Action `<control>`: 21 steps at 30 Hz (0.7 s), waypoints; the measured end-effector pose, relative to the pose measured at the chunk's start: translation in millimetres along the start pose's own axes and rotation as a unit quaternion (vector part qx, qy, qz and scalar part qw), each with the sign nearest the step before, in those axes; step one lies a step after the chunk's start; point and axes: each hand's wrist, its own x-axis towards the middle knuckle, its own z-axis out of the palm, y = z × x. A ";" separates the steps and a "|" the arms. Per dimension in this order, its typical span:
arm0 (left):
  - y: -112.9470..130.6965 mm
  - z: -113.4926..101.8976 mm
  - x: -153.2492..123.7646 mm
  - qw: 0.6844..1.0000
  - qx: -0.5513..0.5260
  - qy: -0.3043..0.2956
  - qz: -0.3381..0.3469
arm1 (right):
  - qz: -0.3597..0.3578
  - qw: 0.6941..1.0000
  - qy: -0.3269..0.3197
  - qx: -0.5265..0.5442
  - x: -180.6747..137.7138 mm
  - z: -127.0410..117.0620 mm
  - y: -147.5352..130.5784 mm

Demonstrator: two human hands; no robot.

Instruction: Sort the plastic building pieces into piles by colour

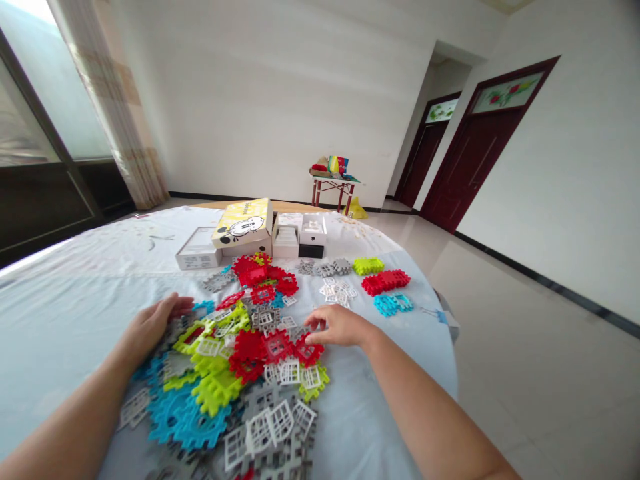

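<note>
A heap of plastic interlocking building pieces spreads across the table between my hands. It has red gear-edged pieces, lime green pieces, blue pieces, grey pieces and white window-frame pieces. My left hand lies along the heap's left edge with fingers stretched out, seemingly holding nothing. On the right side, my right hand hovers just over or beside a red window piece, thumb and fingers apart. Contact there is unclear.
Sorted groups stand at the right: green stack, red row, blue stack, grey pieces and white frames. Behind the heap are a yellow cartoon box and white boxes. The round table's edge curves at right.
</note>
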 end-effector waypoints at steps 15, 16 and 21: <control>-5.0 -1.4 3.2 1.000 0.001 -0.003 -0.001 | 0.033 0.967 0.204 0.148 8.5 -5.1 13.0; -5.5 -1.7 3.8 1.000 0.001 -0.003 -0.004 | 0.028 0.963 0.244 0.109 9.9 -4.4 16.0; -7.8 -2.4 5.3 1.000 0.004 -0.011 -0.003 | 0.015 0.983 0.180 -0.008 9.6 -1.8 30.1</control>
